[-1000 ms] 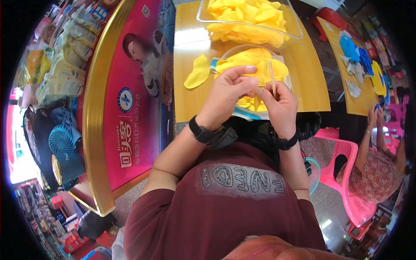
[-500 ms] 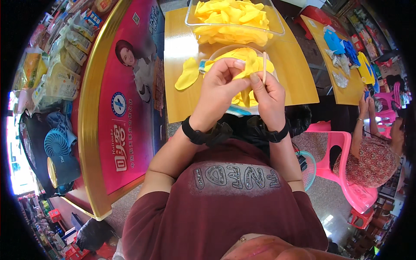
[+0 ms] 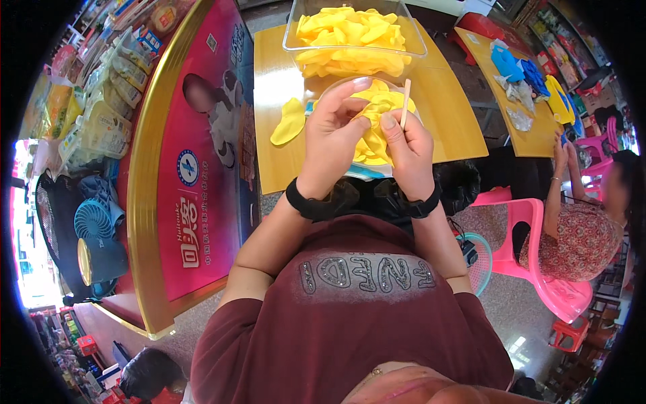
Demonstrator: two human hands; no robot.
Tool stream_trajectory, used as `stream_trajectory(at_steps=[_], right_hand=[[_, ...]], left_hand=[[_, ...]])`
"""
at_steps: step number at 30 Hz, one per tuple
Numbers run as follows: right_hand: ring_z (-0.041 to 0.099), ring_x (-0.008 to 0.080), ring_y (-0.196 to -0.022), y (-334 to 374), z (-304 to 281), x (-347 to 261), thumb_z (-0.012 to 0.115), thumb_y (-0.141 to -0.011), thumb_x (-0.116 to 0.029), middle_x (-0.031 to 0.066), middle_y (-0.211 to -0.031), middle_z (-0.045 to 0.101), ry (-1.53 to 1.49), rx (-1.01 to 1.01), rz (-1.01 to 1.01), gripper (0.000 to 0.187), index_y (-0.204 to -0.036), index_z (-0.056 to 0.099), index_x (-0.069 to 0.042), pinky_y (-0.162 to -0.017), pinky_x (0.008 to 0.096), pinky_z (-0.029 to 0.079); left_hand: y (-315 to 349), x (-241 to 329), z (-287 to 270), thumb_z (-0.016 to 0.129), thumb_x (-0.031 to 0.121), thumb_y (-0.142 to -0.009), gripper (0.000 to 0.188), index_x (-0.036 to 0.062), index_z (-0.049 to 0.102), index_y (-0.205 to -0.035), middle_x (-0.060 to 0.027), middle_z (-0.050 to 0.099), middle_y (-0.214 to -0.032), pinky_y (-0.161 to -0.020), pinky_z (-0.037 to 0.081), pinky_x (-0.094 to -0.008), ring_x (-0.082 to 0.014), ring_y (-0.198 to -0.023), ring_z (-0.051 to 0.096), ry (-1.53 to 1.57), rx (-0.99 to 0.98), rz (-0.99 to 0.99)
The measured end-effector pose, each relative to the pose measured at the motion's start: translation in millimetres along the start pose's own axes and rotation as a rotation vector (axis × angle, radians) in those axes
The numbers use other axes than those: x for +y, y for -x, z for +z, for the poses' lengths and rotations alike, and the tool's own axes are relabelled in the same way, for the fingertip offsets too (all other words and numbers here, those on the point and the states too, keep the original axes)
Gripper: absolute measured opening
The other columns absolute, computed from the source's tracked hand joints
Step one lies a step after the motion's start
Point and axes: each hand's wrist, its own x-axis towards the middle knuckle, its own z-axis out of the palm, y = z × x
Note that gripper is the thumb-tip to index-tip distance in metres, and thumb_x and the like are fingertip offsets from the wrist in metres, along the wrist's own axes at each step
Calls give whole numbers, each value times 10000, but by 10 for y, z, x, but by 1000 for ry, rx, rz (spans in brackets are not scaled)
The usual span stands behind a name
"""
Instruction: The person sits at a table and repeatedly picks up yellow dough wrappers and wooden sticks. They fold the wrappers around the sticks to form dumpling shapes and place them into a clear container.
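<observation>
Left hand (image 3: pixel 331 135): I see fingers pinching a yellow piece (image 3: pixel 378 109).
Right hand (image 3: pixel 413 148): fingers grip it and a pale stick (image 3: pixel 406 99).
Worktop (image 3: pixel 452 101): clear bin (image 3: pixel 356 48), yellow pieces (image 3: pixel 350 28) inside.

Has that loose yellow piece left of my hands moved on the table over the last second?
No. Against the left edge of the table, the yellow piece lies as before; the camera view shifted.

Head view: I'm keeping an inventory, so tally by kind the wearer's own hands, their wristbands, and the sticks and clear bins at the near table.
Hands: 2 (left hand, right hand)
Black wristbands: 2
Wooden stick: 1
Clear bin: 1
Total: 6
Yellow pieces overlap too much to count.
</observation>
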Motion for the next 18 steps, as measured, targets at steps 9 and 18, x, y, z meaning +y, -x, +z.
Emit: stream_trajectory(at_steps=[9,18], right_hand=[[415,49,-587,-63,14,115,611,-949,-188,-18,-682,522,-10,59,-144,187,-886,617,-12,-525,225,341],[433,20,-593,-81,-131,-120,707,-854,-100,-14,-800,597,54,-132,-97,217,-1058,675,-35,-530,184,347]], left_hand=[[64,215,5,564,17,-894,327,0,526,-1218,-119,587,-1173,-932,447,-288,-173,-1054,578,617,-44,-340],[68,95,-62,592,132,-939,337,1,513,-1239,-98,577,-1190,-963,416,-268,-145,-1094,546,165,45,-262]])
